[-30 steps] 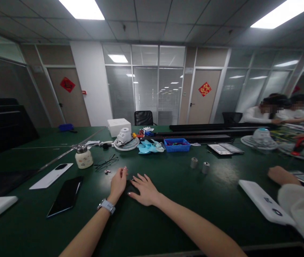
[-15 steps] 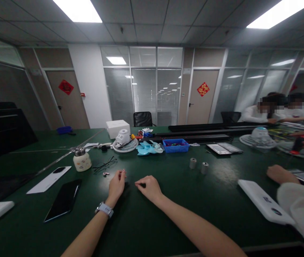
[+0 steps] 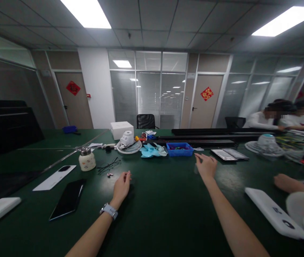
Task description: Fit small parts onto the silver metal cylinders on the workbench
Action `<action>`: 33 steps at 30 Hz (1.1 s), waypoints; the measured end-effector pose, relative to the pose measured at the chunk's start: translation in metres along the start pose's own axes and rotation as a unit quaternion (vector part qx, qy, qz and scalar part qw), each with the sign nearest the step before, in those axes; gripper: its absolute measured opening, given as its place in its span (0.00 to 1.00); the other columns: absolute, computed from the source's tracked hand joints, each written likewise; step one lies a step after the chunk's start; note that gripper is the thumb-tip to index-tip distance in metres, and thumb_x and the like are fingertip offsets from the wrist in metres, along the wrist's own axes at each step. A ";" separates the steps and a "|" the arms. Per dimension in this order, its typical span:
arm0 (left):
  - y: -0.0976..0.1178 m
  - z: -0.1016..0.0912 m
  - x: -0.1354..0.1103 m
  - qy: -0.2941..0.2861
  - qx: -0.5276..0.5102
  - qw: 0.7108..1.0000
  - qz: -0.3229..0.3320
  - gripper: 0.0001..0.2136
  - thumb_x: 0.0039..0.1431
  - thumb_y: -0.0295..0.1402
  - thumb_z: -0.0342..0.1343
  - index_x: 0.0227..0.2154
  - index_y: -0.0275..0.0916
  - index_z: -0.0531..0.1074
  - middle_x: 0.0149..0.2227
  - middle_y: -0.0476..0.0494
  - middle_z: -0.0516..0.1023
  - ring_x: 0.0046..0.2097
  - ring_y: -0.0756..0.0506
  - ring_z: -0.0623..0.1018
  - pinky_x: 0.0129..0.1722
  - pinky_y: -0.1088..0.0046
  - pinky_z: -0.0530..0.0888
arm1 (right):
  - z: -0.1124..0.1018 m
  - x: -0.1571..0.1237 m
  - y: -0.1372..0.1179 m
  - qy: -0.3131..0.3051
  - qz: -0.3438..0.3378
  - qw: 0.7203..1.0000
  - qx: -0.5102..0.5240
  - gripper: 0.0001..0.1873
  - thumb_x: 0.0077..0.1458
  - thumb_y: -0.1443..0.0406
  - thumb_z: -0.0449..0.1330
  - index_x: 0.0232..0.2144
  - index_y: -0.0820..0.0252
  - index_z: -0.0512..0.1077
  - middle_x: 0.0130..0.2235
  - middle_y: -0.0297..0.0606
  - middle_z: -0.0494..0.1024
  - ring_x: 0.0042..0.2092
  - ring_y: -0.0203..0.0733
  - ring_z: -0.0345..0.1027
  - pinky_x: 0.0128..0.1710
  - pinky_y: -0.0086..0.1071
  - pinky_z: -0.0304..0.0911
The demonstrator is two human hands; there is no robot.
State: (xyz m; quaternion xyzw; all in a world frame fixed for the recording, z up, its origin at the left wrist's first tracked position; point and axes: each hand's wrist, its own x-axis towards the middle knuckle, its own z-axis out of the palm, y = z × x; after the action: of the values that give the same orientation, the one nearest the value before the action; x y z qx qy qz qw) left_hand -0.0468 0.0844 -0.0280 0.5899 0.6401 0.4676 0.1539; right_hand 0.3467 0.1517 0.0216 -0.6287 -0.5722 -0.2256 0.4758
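Observation:
My left hand (image 3: 122,186), with a watch (image 3: 109,210) on its wrist, is over the table right of a small earbud (image 3: 110,175). Its fingers are curled together, and whatever may be in them is hidden. Farther right, my right hand (image 3: 207,167) reaches out with its fingers apart, holding nothing that I can see. A small metal cylinder (image 3: 195,169) shows faintly beside its fingers; the hand covers the spot of a second one.
Around lie glasses (image 3: 109,165), a cream jar (image 3: 87,160), a black phone (image 3: 68,198), a fan part (image 3: 127,143), light-blue fan blades (image 3: 152,150), a blue tray (image 3: 180,149) and a white power bank (image 3: 275,213). A co-worker's hand (image 3: 291,184) rests at the right.
My right hand has moved from beside my left hand out to the right, to the metal cylinders, and its fingers have opened. My left hand keeps nearly its pose; the view has shifted slightly.

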 end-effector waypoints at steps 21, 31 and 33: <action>0.002 -0.002 0.000 -0.009 0.004 1.000 -0.010 0.20 0.59 0.49 0.41 0.34 0.39 0.70 0.31 0.43 0.78 0.33 0.43 0.76 0.31 0.70 0.67 | 0.003 -0.011 0.025 -0.163 0.105 0.979 -0.068 0.16 0.54 0.60 0.54 0.40 0.52 0.78 0.34 0.40 0.81 0.37 0.45 0.73 0.39 0.34 0.61; 0.002 -0.001 -0.001 -0.016 -0.011 1.000 -0.007 0.19 0.59 0.49 0.41 0.34 0.40 0.69 0.31 0.43 0.78 0.33 0.43 0.77 0.33 0.69 0.68 | 0.003 -0.012 0.028 -0.166 0.150 0.973 -0.059 0.18 0.54 0.58 0.53 0.43 0.53 0.77 0.36 0.43 0.80 0.34 0.47 0.73 0.31 0.33 0.61; 0.003 -0.001 -0.001 -0.015 -0.011 1.000 -0.007 0.19 0.58 0.48 0.41 0.33 0.40 0.69 0.31 0.43 0.78 0.33 0.44 0.77 0.33 0.69 0.68 | 0.003 -0.011 0.029 -0.170 0.147 0.972 -0.065 0.18 0.53 0.59 0.53 0.43 0.53 0.77 0.35 0.44 0.80 0.34 0.47 0.73 0.31 0.33 0.61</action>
State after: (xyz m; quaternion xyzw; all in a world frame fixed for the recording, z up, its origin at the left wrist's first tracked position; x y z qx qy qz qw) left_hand -0.0458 0.0825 -0.0257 0.5906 0.6363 0.4652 0.1732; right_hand 0.3699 0.1520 0.0010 -0.7645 -0.5305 -0.0797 0.3575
